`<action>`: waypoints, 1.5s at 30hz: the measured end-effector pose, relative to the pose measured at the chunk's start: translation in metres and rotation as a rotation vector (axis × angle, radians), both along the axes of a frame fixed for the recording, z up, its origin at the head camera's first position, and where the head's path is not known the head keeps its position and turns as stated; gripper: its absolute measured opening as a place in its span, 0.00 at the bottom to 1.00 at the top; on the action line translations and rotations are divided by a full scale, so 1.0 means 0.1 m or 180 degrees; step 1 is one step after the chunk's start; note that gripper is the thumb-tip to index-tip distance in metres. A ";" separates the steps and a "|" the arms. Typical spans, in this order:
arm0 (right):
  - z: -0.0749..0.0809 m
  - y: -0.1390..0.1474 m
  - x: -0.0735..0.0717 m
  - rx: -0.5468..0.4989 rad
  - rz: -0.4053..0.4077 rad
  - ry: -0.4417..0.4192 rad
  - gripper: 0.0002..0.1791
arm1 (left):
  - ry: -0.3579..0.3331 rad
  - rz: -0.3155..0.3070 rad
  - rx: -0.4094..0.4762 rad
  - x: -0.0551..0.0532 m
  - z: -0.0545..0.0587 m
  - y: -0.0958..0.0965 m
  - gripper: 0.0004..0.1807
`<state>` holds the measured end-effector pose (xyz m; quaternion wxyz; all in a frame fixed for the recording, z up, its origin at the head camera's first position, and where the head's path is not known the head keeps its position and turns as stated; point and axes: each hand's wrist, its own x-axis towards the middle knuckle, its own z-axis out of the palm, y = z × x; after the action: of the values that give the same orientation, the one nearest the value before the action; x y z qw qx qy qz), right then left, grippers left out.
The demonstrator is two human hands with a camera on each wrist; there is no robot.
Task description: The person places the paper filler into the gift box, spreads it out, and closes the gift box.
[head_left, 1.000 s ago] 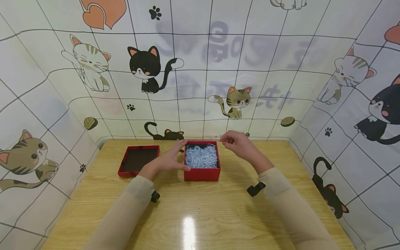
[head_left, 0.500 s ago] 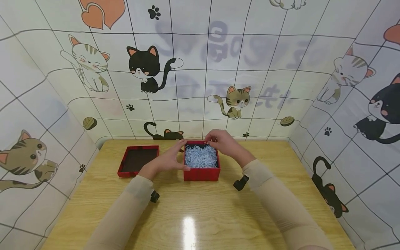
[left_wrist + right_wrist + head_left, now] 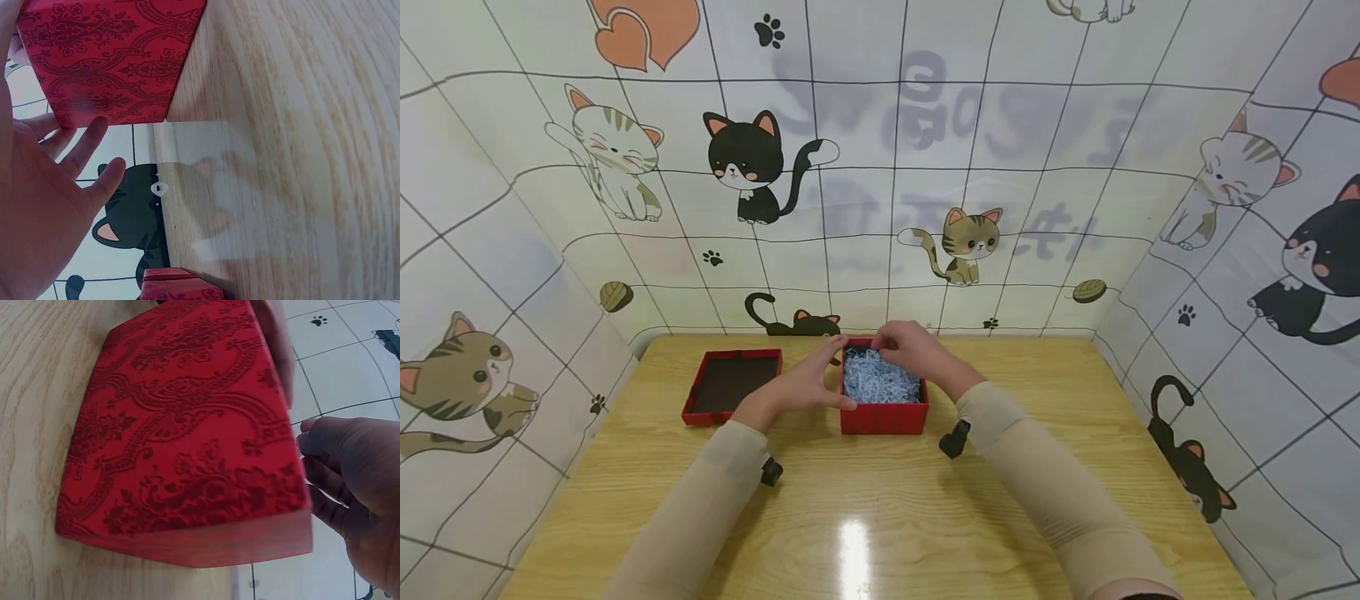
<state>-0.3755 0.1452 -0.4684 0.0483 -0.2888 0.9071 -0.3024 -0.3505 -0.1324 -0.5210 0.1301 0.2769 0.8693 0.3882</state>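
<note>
A red box point(image 3: 883, 419) with a dark raised pattern stands upright on the table, filled with pale blue shredded paper point(image 3: 880, 379). My left hand point(image 3: 801, 381) holds its left side, thumb at the front corner and fingers at the back; in the left wrist view, the other fingers spread behind the box. My right hand point(image 3: 913, 350) reaches over the box's back right, fingertips pinched together just above the shredded paper near the back rim. A tiny shiny thing showed at these fingertips earlier; the fingers now hide it. The right wrist view has this hand point(image 3: 369, 487) beyond the box wall.
A red lid point(image 3: 732, 385) with a dark inside lies upturned left of the box, partly behind the left wrist. The wooden table point(image 3: 880, 500) ends at a cloth backdrop point(image 3: 865, 267) with cat drawings, which also rises on both sides.
My right hand has moved left from beside the box to over its back part, with the tiny shiny thing at its fingertips. The left hand and the box have stayed put.
</note>
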 end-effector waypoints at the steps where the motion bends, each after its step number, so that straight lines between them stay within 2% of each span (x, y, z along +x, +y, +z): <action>1: -0.01 -0.01 0.00 0.0031 0.0000 0.0001 0.09 | -0.0001 0.0002 0.0006 0.00 0.00 0.00 0.72; 8: 0.00 -0.06 0.03 0.0173 0.0023 0.0074 0.15 | 0.0047 -0.0020 0.0040 0.02 0.03 0.01 0.70; 15: 0.04 0.01 0.08 0.0229 -0.0097 0.0040 0.16 | 0.0024 -0.0020 0.0033 0.03 0.04 0.01 0.70; 21: 0.01 -0.03 0.15 0.0802 0.0041 0.0061 0.25 | 0.0023 -0.0017 0.0030 0.02 0.05 -0.01 0.70; 24: -0.02 -0.09 0.17 0.1121 -0.0030 0.0043 0.31 | 0.0035 -0.0019 0.0029 0.03 0.06 -0.01 0.70; 27: -0.03 -0.16 0.19 0.1300 -0.0100 -0.0046 0.36 | 0.0020 -0.0026 0.0045 0.04 0.05 -0.01 0.70; 31: -0.03 -0.25 0.21 0.1337 -0.0109 -0.0323 0.41 | 0.0033 -0.0036 0.0053 0.04 0.04 0.00 0.70; 35: -0.09 -0.31 0.20 0.1291 0.0044 -0.0495 0.44 | 0.0056 -0.0044 0.0063 0.02 0.02 -0.01 0.70; 41: -0.18 -0.38 0.14 0.1004 0.0379 -0.0487 0.46 | 0.0017 -0.0047 0.0081 0.01 0.02 -0.02 0.71; 45: -0.20 -0.40 0.13 0.0968 0.0435 -0.0446 0.46 | 0.0004 -0.0043 0.0093 0.01 0.02 -0.02 0.71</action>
<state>-0.3627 0.1056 -0.4888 0.1749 -0.3173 0.9151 -0.1771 -0.3496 -0.1346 -0.5188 0.1282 0.2848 0.8617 0.3998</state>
